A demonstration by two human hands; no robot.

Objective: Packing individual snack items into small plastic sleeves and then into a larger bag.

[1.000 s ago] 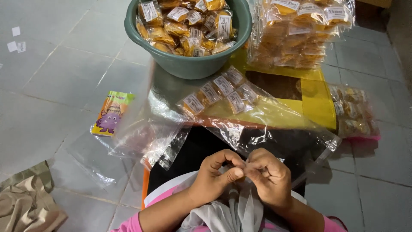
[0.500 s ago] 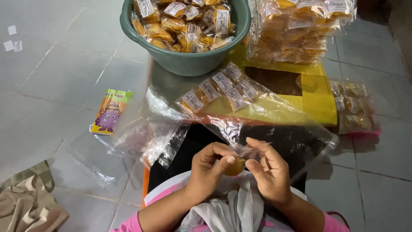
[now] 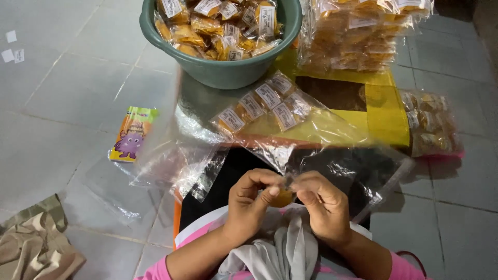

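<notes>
My left hand [image 3: 251, 205] and my right hand [image 3: 321, 205] meet over my lap, low in the middle of the view. Between their fingertips sits a small yellow-orange snack piece [image 3: 283, 197], pinched from both sides, with thin clear plastic around it. Just beyond my hands lies a long clear bag [image 3: 290, 122] holding several labelled snack packets [image 3: 259, 103], its open end reaching toward me. A green basin [image 3: 228, 75] full of the same packets stands farther off.
Stacks of filled clear packs [image 3: 358, 36] stand at the back right on a yellow sheet [image 3: 384, 111]. More packets in a bag [image 3: 430, 127] lie right. Empty clear bags [image 3: 176, 166], a colourful printed wrapper [image 3: 132, 135] and a camouflage cloth [image 3: 31, 243] lie left on grey tiles.
My hands parted slightly, showing the yellow-orange piece, then closed in on it again. The view has tilted a little, so the basin sits higher in frame.
</notes>
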